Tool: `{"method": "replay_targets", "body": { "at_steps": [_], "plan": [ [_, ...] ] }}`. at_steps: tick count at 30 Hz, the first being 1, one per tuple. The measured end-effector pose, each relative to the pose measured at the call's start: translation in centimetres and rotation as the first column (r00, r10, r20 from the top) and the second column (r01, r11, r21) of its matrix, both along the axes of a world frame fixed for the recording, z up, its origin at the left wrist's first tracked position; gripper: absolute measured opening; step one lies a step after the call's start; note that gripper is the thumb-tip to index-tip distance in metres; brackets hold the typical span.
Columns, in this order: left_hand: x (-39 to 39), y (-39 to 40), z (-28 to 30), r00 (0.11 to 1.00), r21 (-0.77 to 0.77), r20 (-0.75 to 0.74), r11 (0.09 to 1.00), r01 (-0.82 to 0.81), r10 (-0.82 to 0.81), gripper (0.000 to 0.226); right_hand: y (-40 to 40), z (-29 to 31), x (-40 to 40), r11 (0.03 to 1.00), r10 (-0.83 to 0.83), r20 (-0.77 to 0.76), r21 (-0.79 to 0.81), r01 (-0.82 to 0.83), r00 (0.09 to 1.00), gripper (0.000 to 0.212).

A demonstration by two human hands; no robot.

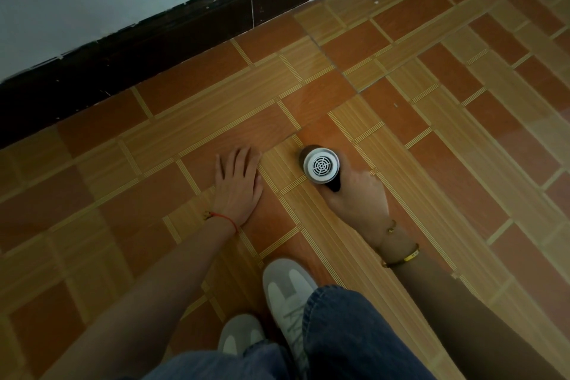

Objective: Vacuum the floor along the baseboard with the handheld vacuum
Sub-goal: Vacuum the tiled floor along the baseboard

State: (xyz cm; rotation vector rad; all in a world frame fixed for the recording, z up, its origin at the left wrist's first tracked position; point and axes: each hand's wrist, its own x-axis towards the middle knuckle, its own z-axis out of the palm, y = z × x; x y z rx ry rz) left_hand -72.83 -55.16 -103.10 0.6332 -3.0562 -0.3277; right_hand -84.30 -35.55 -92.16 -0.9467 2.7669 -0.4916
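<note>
Below the dark brown baseboard [172, 40], small white round-ended handheld vacuum [321, 165] on orange tiled floor [462, 133], right hand [357, 197] clasped around its handle, left hand [236, 182] just beside it, fingers spread flat on floor.

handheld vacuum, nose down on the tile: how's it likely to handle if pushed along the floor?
The handheld vacuum probably slides easily, since the floor tile looks smooth and glossy. Likely light: the right hand alone grips it. Its round, rigid-looking body might roll if laid down and released. The left hand rests flat on the floor, apart from it.
</note>
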Motion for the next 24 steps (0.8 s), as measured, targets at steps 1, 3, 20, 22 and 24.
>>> {"method": "replay_targets", "body": {
  "at_steps": [1,3,20,22,24],
  "plan": [
    [0.0,0.0,0.0,1.000,0.001,0.000,1.000,0.001,-0.001,0.054,0.0,0.0,0.0,1.000,0.007,-0.004,0.001,-0.007,1.000,0.055],
    [0.0,0.0,0.1,1.000,0.007,-0.004,1.000,0.005,-0.005,0.054,-0.1,0.1,-0.2,1.000,0.011,0.005,-0.009,-0.011,1.000,0.057],
    [-1.4,-1.3,0.4,1.000,0.049,-0.008,0.999,-0.017,0.017,0.056,-1.9,0.0,-3.3,0.988,-0.099,0.211,-0.093,0.121,0.972,0.056],
    [-2.2,-1.8,0.4,1.000,0.048,-0.013,0.999,-0.011,0.012,0.056,-2.0,0.1,-3.9,0.991,-0.094,0.213,-0.074,0.112,0.973,0.055],
    [-3.3,-2.3,0.4,1.000,0.043,-0.021,0.999,-0.013,0.014,0.053,-1.9,-0.2,-4.7,0.980,-0.161,0.211,-0.085,0.182,0.964,0.050]
  ]
}}
